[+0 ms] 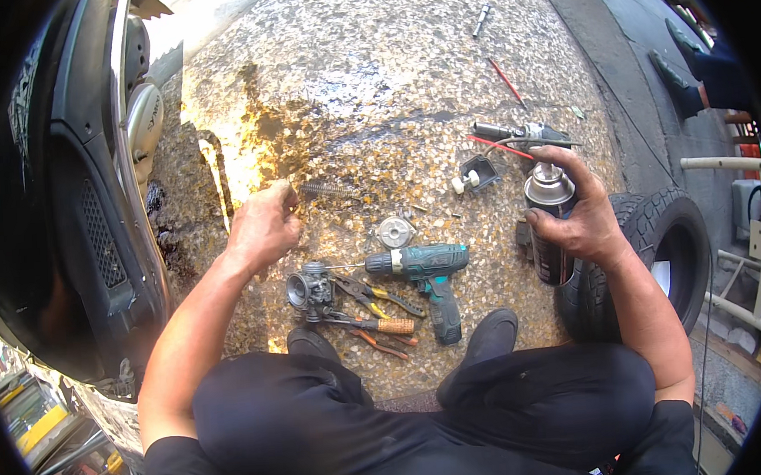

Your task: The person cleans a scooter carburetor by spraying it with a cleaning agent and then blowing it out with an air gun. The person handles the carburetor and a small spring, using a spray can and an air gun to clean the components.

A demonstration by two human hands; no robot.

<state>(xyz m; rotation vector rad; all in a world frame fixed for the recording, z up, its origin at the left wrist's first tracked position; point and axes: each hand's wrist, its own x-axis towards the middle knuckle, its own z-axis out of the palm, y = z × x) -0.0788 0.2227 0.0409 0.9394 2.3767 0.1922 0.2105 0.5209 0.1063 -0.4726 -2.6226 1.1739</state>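
Observation:
My left hand (262, 223) pinches a long coil spring (325, 190) by one end, over the oil-stained floor. My right hand (580, 217) grips a dark spray can (550, 266) upright, forefinger on its nozzle. Below lie a teal cordless drill (441, 299), a metal carburetor (308, 287), yellow-handled pliers (384, 300), an orange-handled tool (396, 324) and a round metal cap (395, 231). A black bowl part (481, 170) with a white float (466, 183) lies near the can, with a dark cylindrical part (494, 129) and red tube beyond.
A scooter's dark bodywork (91, 212) stands at the left. Tyres (691, 253) lie at my right, beside a white metal frame (724, 162). Another person's legs (693, 79) show at upper right. A screwdriver (506, 82) lies further ahead on the speckled floor (361, 56).

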